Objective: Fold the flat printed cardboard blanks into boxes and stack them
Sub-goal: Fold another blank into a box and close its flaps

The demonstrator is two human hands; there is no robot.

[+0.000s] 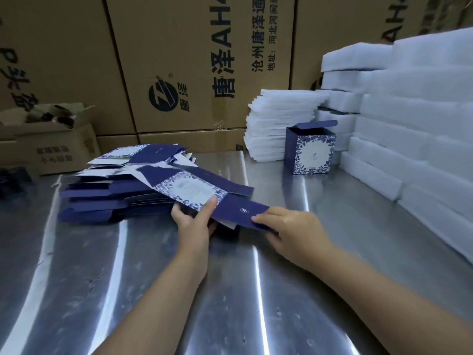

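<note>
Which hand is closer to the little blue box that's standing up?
Right. The right hand is in front of the folded box, nearer the person; the left hand is farther off to its left. Both hold a flat blank.

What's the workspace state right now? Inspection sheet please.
Surface: steel table, shiny, scuffed.
Job's things: flat blank held over blank pile; one folded box upright at back, lid flap open.
Clutter: white foam sheets and foam blocks stacked right.
Grippers: left hand pinches flat blank's printed panel; right hand grips its near end.
Cables: nothing seen.
Surroundings: brown cartons behind; open carton far left.
</note>
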